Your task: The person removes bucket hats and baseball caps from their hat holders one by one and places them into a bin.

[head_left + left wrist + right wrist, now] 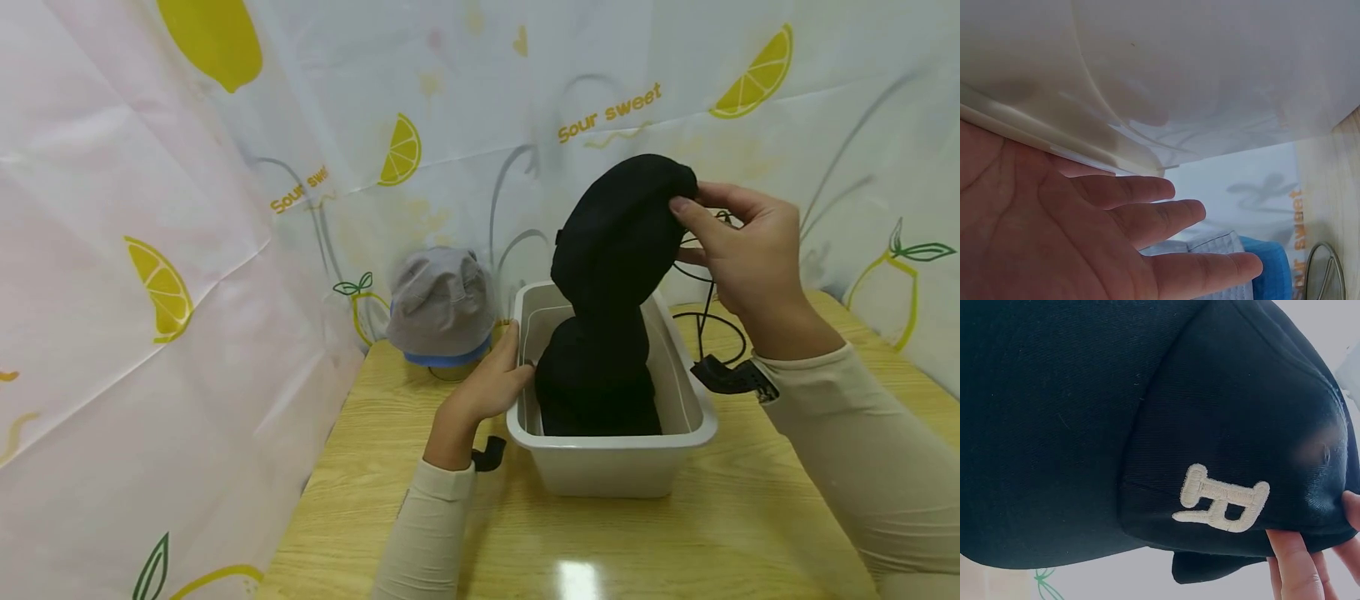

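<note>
Overhead, right hand [742, 250] pinches a black cap [618, 233] bearing white stitched lettering; left hand [491, 383], fingers straight, touches the bin [615, 467].

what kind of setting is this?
Likely a makeshift recording booth, not a lived-in room: lemon-print sheets curtain off a wooden table holding just a white plastic bin and a few caps.

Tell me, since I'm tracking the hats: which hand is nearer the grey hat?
Left. The left hand rests on the bin's rim beside the grey hat; the right hand holds the black cap across the bin.
</note>
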